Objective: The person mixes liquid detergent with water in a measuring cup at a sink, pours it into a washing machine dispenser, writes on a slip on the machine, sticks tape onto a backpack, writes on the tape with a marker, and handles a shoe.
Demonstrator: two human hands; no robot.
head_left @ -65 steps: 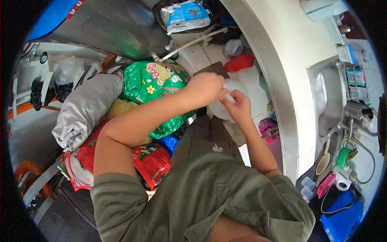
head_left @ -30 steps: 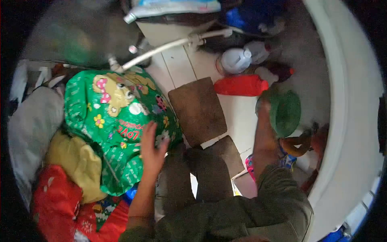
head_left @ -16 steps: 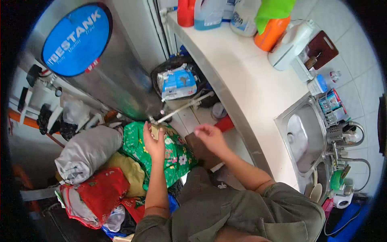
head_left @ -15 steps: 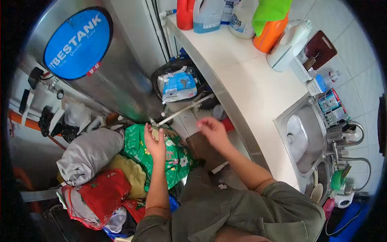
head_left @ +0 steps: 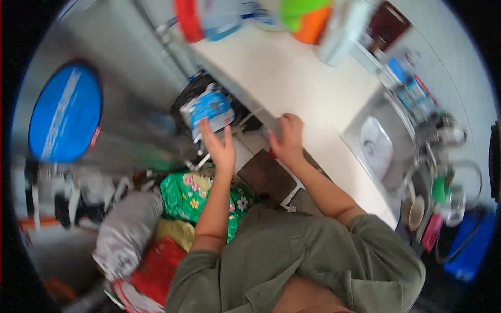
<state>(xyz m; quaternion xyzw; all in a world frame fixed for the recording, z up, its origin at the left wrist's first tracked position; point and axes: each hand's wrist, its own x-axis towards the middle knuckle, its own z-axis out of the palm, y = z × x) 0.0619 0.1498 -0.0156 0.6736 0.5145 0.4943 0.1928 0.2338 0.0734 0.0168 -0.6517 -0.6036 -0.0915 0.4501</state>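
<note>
My left hand [head_left: 219, 150] is held out in the middle of the view, its fingers stretched and thumb apart, with nothing in it. Behind its fingertips is a blue and white plastic package [head_left: 213, 108] lying on top of a black-lined bin [head_left: 180, 104]. My right hand [head_left: 288, 140] hovers by the front edge of the white countertop [head_left: 292, 78], fingers curved and thumb apart, and I see nothing held. Whether it touches the edge I cannot tell. Below the left hand, a green flowered bag [head_left: 180, 195] sits on the floor beside my forearm.
A steel tank [head_left: 130, 99] with a blue label stands at the left. Grey [head_left: 128, 229] and red [head_left: 159, 268] bundles lie at lower left. Blurred bottles line the counter's back, including an orange one [head_left: 312, 25]. A steel sink [head_left: 383, 148] is at right; a brown mat [head_left: 267, 177] is on the floor.
The view has shifted and blurred. My left hand has moved up and right, now in front of the package. My right hand has risen toward the counter edge, and its fingers have opened from a loose pinch.
</note>
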